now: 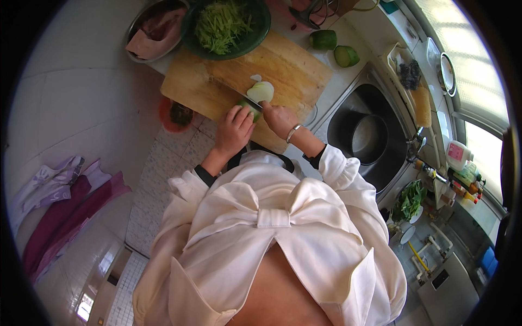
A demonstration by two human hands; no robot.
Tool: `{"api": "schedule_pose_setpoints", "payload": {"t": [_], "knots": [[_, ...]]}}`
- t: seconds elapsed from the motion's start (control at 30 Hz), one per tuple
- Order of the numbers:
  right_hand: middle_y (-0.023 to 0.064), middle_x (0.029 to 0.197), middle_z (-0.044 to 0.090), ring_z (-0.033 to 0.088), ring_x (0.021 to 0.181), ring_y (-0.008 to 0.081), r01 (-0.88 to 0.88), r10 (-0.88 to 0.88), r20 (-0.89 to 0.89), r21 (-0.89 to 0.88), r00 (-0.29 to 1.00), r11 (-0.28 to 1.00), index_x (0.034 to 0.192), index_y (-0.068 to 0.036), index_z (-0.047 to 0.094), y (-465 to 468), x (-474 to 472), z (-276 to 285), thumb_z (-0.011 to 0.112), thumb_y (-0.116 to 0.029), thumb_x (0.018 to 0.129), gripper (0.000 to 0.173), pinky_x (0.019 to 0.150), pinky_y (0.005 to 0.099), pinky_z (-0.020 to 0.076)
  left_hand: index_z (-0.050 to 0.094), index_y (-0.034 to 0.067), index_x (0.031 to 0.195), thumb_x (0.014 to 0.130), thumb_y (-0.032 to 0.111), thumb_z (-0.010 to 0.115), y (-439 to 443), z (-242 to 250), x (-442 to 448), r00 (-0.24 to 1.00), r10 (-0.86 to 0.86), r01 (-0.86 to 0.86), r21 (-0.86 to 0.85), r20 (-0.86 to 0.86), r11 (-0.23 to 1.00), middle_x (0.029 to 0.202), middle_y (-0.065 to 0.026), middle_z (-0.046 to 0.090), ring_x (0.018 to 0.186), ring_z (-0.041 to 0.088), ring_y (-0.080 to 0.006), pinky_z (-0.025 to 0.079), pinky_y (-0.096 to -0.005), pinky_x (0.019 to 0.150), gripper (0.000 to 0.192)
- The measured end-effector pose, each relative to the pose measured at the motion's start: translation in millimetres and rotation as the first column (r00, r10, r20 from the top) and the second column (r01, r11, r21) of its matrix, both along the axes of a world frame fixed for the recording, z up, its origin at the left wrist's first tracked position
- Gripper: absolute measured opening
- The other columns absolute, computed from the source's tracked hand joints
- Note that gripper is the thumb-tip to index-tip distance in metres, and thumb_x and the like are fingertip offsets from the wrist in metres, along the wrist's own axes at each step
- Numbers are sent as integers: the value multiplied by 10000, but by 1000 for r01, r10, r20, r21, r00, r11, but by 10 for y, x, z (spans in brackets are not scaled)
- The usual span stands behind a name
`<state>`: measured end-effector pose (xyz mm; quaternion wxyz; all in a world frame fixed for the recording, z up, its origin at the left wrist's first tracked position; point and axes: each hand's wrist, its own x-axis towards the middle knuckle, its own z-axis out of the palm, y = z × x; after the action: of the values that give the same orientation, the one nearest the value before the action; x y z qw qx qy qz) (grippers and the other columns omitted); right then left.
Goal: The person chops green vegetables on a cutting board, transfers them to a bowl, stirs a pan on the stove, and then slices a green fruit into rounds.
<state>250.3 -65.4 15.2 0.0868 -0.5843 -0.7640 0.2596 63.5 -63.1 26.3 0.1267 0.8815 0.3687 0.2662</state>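
On the wooden cutting board (195, 83), my left hand (235, 127) holds down a piece of green vegetable (256, 113) with bent fingers. My right hand (281, 121) grips a kitchen knife (252, 103), its handle hidden in the fist. The blade lies along the upper side of the green piece. Pale cut slices (261, 91) rest just beyond the blade, with a small thin scrap (255, 77) above them. At the board's far edge stands a green bowl (267, 24) with shredded green vegetable (222, 26) in it.
A metal bowl of raw meat (142, 45) stands at the upper left. Two cut green vegetable pieces (323, 39) lie right of the board. The sink (338, 98) at the right holds a dark pot (369, 138). Below the board's left edge is a red container (165, 118).
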Motion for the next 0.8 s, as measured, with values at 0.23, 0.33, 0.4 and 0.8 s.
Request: {"api": "schedule_pose_setpoints", "payload": {"t": [0.23, 0.33, 0.4, 0.8], "knots": [[147, 726, 632, 630, 621, 350, 66, -64, -40, 53, 997, 996, 1068, -52, 507, -485, 59, 742, 514, -65, 813, 256, 531, 447, 486, 609, 33, 1013, 736, 117, 714, -6, 1, 14, 999, 39, -39, -12, -8, 999, 1145, -121, 562, 1057, 510, -349, 449, -452, 880, 308], [140, 754, 623, 629, 637, 344, 125, -119, 52, -144, 992, 982, 1076, -55, 515, -745, 156, 1098, 522, -51, 792, 284, 541, 442, 486, 606, 30, 1014, 733, 112, 711, -3, -13, 24, 999, 35, -35, -17, 3, 999, 1133, -128, 560, 1053, 504, -356, 444, -455, 881, 310], [142, 764, 626, 630, 645, 345, 119, -112, 48, -168, 992, 979, 1080, -57, 510, -803, 217, 1192, 525, -48, 783, 297, 551, 443, 489, 606, 28, 1015, 730, 108, 710, 5, -16, 23, 1000, 18, -17, -25, 15, 1000, 1127, -132, 559, 1055, 499, -359, 441, -455, 883, 314], [144, 700, 636, 635, 629, 345, 77, -69, 75, -113, 995, 991, 1073, -76, 502, -303, -59, 439, 498, -106, 868, 207, 523, 457, 485, 607, 38, 1005, 725, 107, 727, 15, 3, 27, 999, 33, -33, 1, 0, 999, 1155, -106, 557, 1053, 513, -331, 449, -443, 871, 312]]}}
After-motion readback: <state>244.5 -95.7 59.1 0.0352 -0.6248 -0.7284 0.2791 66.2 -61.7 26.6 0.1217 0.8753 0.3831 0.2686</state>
